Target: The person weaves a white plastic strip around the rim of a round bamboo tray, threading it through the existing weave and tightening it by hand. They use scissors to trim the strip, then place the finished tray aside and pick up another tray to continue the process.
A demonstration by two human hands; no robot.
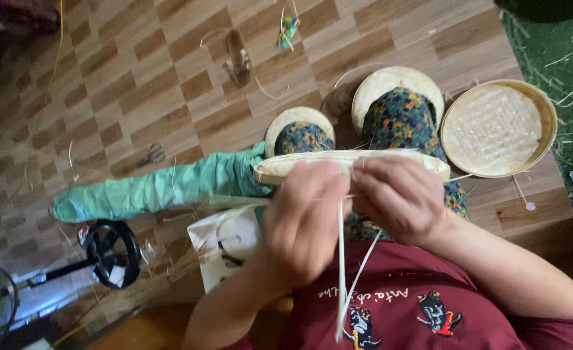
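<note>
Hands [351, 207] on round woven tray [286, 167]

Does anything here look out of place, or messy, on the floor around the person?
Yes. Loose pale strips lie scattered over the wooden floor, and scissors lie apart from the work. Both hands, left hand and right hand, hold the woven tray.

Woven bamboo tray [351, 162] w/ matt, pale, rough rim, being gripped by left hand [303, 220] & right hand [400, 198]; thin smooth strips [342, 272] hanging below. Floor [170, 71] showing semi-gloss wood-look pattern. Green cloth [163, 185] lying crinkled, matt.
</note>
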